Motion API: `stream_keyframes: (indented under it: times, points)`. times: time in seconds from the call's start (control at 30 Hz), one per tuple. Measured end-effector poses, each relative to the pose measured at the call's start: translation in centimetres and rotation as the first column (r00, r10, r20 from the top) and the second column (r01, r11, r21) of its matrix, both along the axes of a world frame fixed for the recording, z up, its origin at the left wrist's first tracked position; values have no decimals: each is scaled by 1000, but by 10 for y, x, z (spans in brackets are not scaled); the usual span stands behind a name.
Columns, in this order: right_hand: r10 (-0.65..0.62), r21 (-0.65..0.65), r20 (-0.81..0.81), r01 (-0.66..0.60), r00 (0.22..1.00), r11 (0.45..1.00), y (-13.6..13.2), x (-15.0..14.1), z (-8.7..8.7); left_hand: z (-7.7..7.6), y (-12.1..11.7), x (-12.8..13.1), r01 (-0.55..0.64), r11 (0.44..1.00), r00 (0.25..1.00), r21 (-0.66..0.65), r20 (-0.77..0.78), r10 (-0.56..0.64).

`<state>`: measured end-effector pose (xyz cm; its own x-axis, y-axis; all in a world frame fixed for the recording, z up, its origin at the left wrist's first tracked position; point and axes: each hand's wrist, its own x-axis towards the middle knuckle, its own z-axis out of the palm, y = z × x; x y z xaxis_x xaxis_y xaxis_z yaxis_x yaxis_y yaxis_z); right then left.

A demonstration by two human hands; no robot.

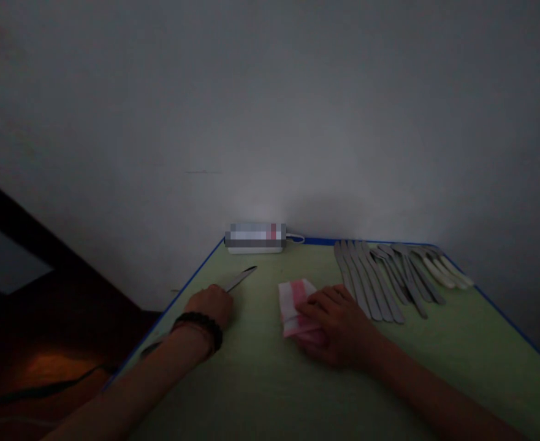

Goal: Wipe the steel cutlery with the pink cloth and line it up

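Note:
My left hand (209,306) is closed around a table knife (241,278), over the left side of the table. The knife's slim metal end points up and to the right, and the rest is hidden in my fist. In my right hand (338,327) is a folded pink and white cloth (295,306), gripped near the middle of the table. Cloth and knife are apart. To the right of the cloth lie several metal table knives (366,282) side by side. Beyond them are several spoons and forks (407,272), partly overlapping.
White-handled cutlery (448,272) lies near the table's right edge. A white box-like device (255,240) with a cable stands at the back, against the wall (260,122). Blue edging borders the green table (251,380). A dark item (152,348) shows beside my left forearm.

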<state>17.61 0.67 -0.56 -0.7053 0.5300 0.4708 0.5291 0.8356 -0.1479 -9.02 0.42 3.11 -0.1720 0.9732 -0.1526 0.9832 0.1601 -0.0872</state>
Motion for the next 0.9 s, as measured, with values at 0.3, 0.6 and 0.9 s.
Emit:
stream_keyframes:
  times: [0.3, 0.6, 0.9]
  points:
    - [-214, -324, -531, 36, 820, 945, 0, 9, 1, 13, 11, 38, 197, 976, 977, -98, -69, -204]
    - [-554, -612, -716, -1, 425, 791, 10, 13, -4, -13, -10, 40, 198, 977, 927, 80, 309, -213]
    - [-610, -663, -708, -38, 355, 747, 19, 19, -6, -18, 1, 85, -138, 990, 78, 25, 997, -14]
